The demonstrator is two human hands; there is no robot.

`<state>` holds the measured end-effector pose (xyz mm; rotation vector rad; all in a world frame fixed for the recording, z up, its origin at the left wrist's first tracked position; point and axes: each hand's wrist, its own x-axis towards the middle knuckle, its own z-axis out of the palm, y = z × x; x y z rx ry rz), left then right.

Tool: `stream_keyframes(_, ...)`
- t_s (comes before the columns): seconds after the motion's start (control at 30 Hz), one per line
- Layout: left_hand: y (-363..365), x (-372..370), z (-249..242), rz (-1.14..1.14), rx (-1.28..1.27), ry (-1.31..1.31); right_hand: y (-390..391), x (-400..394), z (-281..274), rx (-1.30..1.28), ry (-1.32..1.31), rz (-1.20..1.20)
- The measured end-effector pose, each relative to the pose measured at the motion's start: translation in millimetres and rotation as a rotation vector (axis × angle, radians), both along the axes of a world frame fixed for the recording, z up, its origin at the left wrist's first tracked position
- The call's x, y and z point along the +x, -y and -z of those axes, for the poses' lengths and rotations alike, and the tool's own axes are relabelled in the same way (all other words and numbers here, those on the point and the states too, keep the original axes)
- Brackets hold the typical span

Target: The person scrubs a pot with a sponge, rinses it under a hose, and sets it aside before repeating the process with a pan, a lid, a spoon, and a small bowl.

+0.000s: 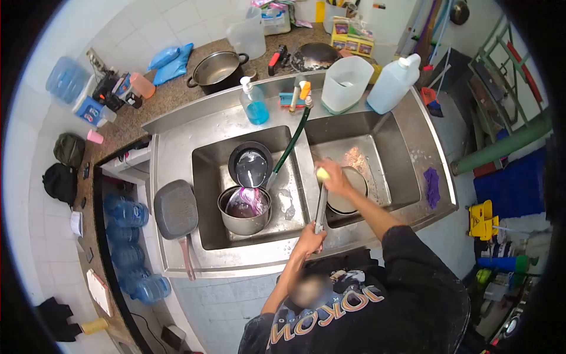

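Observation:
My left hand is wrapped round the near end of a long, narrow grey metal utensil, whose exact kind I cannot make out. It is held over the sink's divider and the right basin. My right hand, slightly blurred, is closed on a yellow sponge at the utensil's far end. Below my right hand, a round light-coloured pan or pot lies in the right basin. In the left basin are a grey pot with a pink-and-white cloth or bag in it and a dark round pan.
A green hose hangs from the tap into the left basin. A square pan rests on the left drainboard. Behind stand a blue soap bottle, a clear jug and a large bottle. A purple cloth lies right.

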<state>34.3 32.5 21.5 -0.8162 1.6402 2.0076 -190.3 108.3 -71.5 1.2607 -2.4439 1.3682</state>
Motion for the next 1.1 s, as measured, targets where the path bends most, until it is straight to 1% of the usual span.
stream_keyframes(0.07, 6.0, -4.5, 8.8, -0.099, 0.004, 0.000, -0.2, 52.4, -19.5, 0.011, 0.114, -0.212)
stream_keyframes(0.1, 8.8, -5.7, 5.2, -0.111, 0.008, -0.001, -0.5, 72.7, -36.0, -0.002, -0.012, -0.359)
stream_keyframes(0.17, 13.9, -7.2, -2.9, -0.015, -0.075, 0.002, 0.1, 63.0, -27.5, 0.061, 0.058, -0.358)
stream_keyframes(0.2, 15.8, -12.6, 1.5, -0.014, -0.073, 0.008, 6.8, 52.0, -20.6, 0.062, 0.064, -0.358)
stream_keyframes(0.27, 16.2, -14.3, 12.5, -0.061, -0.030, 0.008, 20.8, 30.6, -4.1, -0.048, -0.055, -0.228)
stream_keyframes(0.33, 21.8, -18.6, 11.3, -0.068, -0.004, -0.004, 34.6, 9.8, -11.4, -0.037, -0.067, 0.036)
stream_keyframes(0.37, 23.8, -19.7, 10.3, -0.083, 0.025, -0.010, 42.1, -0.2, -10.8, -0.037, -0.070, 0.036)
stream_keyframes(0.43, 23.1, -19.0, 4.4, -0.101, 0.041, -0.020, 57.2, -13.4, 9.8, -0.269, 0.268, 0.439)
stream_keyframes(0.47, 23.7, -19.3, 0.7, -0.111, 0.056, -0.031, 61.0, -12.9, 18.9, -0.352, 0.386, 0.484)
stream_keyframes(0.5, 24.2, -22.2, -0.7, -0.120, 0.072, -0.046, 67.7, -11.2, 25.9, -0.354, 0.382, 0.483)
stream_keyframes(0.57, 24.0, -24.8, 11.7, -0.156, 0.110, -0.080, 77.4, 4.5, 41.9, -0.596, 1.125, 0.886)
stream_keyframes(0.63, 29.4, -29.8, 16.1, -0.204, 0.142, -0.115, 69.0, 43.0, 60.9, -0.641, 1.493, 0.451)
stream_keyframes(0.7, 37.0, -33.0, 14.6, -0.298, 0.151, -0.104, 54.8, 84.2, -34.5, -0.569, 1.736, 0.194)
stream_keyframes(0.73, 41.6, -30.3, 16.8, -0.260, 0.198, -0.101, 56.2, 83.9, -31.4, -0.602, 1.831, 0.228)
stream_keyframes(0.77, 41.9, -28.2, 14.1, -0.271, 0.193, -0.103, 53.8, 75.3, -50.5, -0.561, 1.955, 0.191)
stream_keyframes(0.83, 36.7, -17.4, 0.2, -0.181, 0.206, -0.077, 61.2, 48.3, -33.3, -0.704, 1.977, -0.053)
stream_keyframes(0.87, 34.1, -12.2, -8.0, -0.190, 0.211, -0.087, 67.5, 31.2, -36.0, -0.730, 1.913, -0.002)
stream_keyframes(0.9, 32.2, -5.9, -8.3, -0.186, 0.208, -0.090, 73.2, 5.7, -31.7, -0.736, 1.909, -0.005)
stream_keyframes(0.97, 29.5, 11.6, -8.1, -0.162, 0.180, -0.148, 78.7, -32.7, -13.5, -0.781, 1.955, -0.332)
stream_keyframes(1.0, 31.0, 17.5, -11.9, -0.141, 0.175, -0.156, 82.4, -29.0, -23.3, -0.779, 1.953, -0.335)
stream_keyframes(1.07, 33.6, 27.9, -15.6, -0.158, 0.147, -0.135, 98.5, -3.7, -53.1, -0.551, 1.571, 0.158)
stream_keyframes(1.1, 35.2, 28.2, -15.9, -0.177, 0.115, -0.116, 104.7, 16.0, -49.9, -0.517, 1.356, 0.241)
